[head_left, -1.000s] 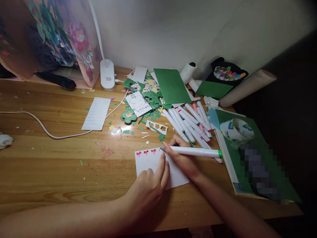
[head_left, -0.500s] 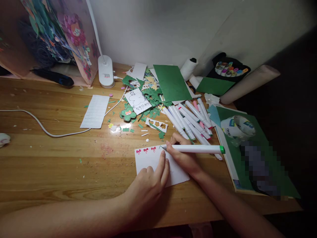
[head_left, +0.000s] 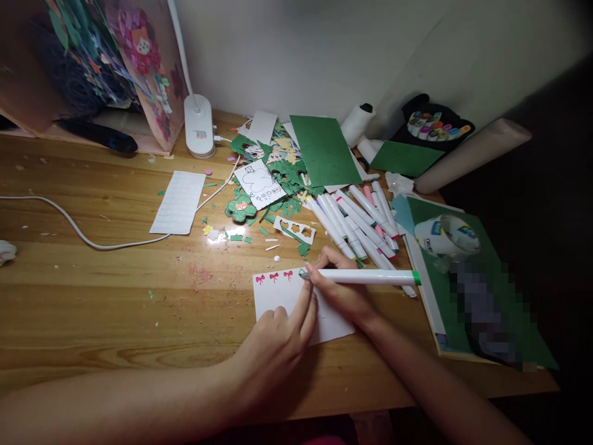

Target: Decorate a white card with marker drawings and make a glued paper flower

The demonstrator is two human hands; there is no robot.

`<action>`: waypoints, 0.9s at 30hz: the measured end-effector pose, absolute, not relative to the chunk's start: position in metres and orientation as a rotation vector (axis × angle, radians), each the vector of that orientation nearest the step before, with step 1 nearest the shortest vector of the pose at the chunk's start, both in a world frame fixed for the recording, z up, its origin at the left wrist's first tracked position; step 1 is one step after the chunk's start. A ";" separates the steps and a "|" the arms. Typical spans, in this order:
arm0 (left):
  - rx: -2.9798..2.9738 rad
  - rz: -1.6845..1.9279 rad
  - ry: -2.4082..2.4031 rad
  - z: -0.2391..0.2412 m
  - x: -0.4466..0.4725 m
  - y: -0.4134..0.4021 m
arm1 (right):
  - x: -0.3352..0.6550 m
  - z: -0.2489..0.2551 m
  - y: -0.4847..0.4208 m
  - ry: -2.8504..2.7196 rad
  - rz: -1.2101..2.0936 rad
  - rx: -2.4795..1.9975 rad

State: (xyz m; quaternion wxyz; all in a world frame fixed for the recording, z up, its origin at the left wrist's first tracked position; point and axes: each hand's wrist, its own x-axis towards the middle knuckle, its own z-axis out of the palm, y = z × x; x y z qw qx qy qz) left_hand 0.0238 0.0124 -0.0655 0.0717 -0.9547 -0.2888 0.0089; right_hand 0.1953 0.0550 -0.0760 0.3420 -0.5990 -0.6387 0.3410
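A white paper sheet (head_left: 271,298) lies on the wooden desk, with three pink-red bows (head_left: 274,277) along its top edge. My right hand (head_left: 343,290) grips a white marker (head_left: 375,277) with a green end; its tip touches the paper just right of the bows, where a small dark green outline (head_left: 302,272) shows. Pressing on the sheet from the left is my left hand (head_left: 280,337), its index and middle fingers stretched out close to the marker tip and holding nothing.
Several loose markers (head_left: 352,222) lie just beyond my right hand. Green paper scraps (head_left: 290,176), a doodled card (head_left: 259,184) and a green sheet (head_left: 322,151) sit farther back. A tape roll (head_left: 447,238) rests at right; a lamp base (head_left: 199,127) and white cable (head_left: 106,247) are left.
The green mark under the marker tip has grown from an angled stroke into a more closed outline. Both hands stay in nearly the same place; the view has shifted slightly.
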 end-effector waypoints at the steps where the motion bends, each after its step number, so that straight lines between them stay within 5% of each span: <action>1: -2.871 0.032 -0.868 -0.066 0.024 0.012 | 0.195 -0.076 0.055 -1.667 0.882 -1.565; 27: -2.945 0.058 -0.785 -0.064 0.024 0.013 | 0.198 -0.079 0.057 -1.599 0.822 -1.554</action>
